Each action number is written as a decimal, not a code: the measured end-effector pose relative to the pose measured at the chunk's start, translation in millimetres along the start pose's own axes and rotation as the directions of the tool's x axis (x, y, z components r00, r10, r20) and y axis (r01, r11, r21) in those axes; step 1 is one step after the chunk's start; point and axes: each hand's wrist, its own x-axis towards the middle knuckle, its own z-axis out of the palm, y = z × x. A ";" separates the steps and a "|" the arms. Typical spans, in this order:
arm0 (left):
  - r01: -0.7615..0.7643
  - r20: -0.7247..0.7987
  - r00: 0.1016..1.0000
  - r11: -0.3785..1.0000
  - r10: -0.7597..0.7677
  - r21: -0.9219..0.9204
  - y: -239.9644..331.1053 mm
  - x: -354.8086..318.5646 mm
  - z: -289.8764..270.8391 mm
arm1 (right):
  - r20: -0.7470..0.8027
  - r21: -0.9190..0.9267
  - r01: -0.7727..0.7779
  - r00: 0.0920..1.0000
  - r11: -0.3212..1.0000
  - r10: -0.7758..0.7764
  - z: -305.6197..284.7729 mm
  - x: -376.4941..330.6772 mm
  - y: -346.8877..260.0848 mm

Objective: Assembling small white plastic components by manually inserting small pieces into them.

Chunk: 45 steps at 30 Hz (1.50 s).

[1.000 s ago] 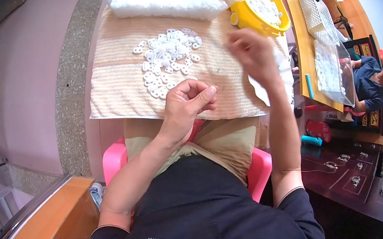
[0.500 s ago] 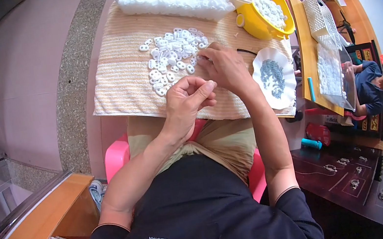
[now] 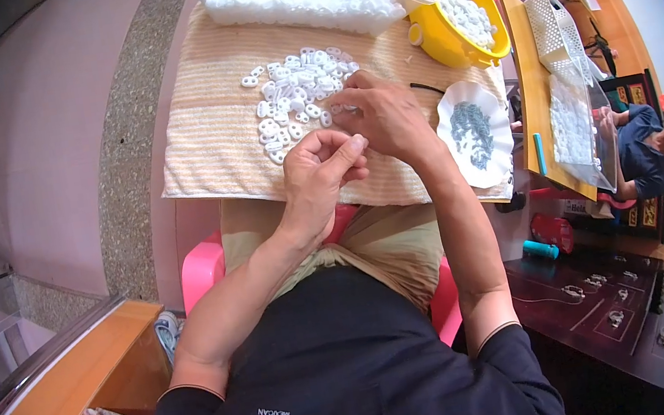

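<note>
A loose pile of small white oval plastic pieces with two dark holes each lies on a striped beige towel. My left hand is closed in a pinch just below the pile, thumb against forefinger; whatever sits at its fingertips is too small to make out. My right hand reaches in from the right with curled fingers at the pile's right edge, its fingertips partly hidden, close to a white piece. To its right, a white fluted dish holds many tiny dark grey parts.
A clear plastic bin full of white pieces stands behind the pile. Beside it is a yellow bucket with more of them. A short black strip lies near the dish. At the right, another person sits by a clear box.
My right hand has shifted slightly left, farther along the pile's edge. My left hand has moved a little up and left, still pinched.
</note>
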 end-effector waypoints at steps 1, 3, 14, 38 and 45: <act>-0.001 -0.001 1.000 1.000 0.001 -0.001 0.2 -0.2 0.0 | 0.005 0.000 0.005 1.000 1.000 -0.005 1.3 1.2 -0.6; -0.001 -0.001 1.000 1.000 0.001 -0.003 0.1 0.1 0.2 | 0.010 -0.002 0.009 1.000 1.000 -0.009 3.6 3.3 1.2; -0.019 -0.049 0.999 0.999 0.018 -0.026 3.4 0.2 3.9 | -0.079 0.126 0.048 0.996 0.991 -0.039 8.4 3.9 10.0; 0.119 0.103 0.990 0.973 -0.100 -0.197 20.9 4.0 -4.7 | 0.059 0.874 -0.115 0.990 0.472 0.132 -18.1 -44.6 1.9; 0.080 0.068 0.995 0.982 -0.070 -0.169 18.4 5.1 -4.7 | -0.008 0.471 -0.179 0.978 0.864 0.207 -26.8 -54.3 14.4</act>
